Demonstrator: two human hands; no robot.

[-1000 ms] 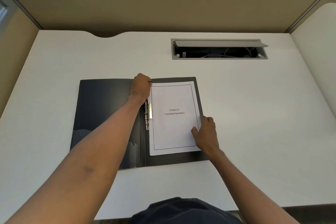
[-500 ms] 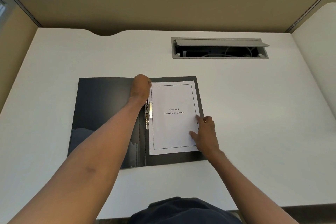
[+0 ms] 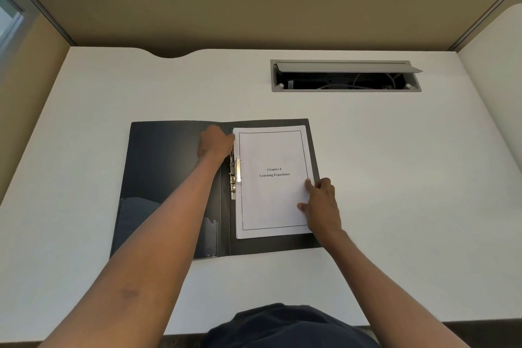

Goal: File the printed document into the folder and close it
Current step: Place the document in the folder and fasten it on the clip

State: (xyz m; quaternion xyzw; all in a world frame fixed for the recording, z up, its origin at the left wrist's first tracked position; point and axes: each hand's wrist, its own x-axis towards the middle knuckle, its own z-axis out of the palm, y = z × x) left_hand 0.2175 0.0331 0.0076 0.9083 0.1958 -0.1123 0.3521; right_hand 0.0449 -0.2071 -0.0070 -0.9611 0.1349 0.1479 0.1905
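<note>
you're pinning the printed document [image 3: 272, 181] flat on the open folder [image 3: 169, 178], right of the metal clip [image 3: 235, 178], right hand [image 3: 322, 206] pressing its edge, left hand [image 3: 216, 142] curled by the clip, its grasp hidden.

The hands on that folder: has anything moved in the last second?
Barely. The right hand slid slightly inward on the document's right edge, fingers spread on the paper. The left hand stayed at the clip by the spine. The folder stayed open and flat; nothing was picked up or released.
</note>
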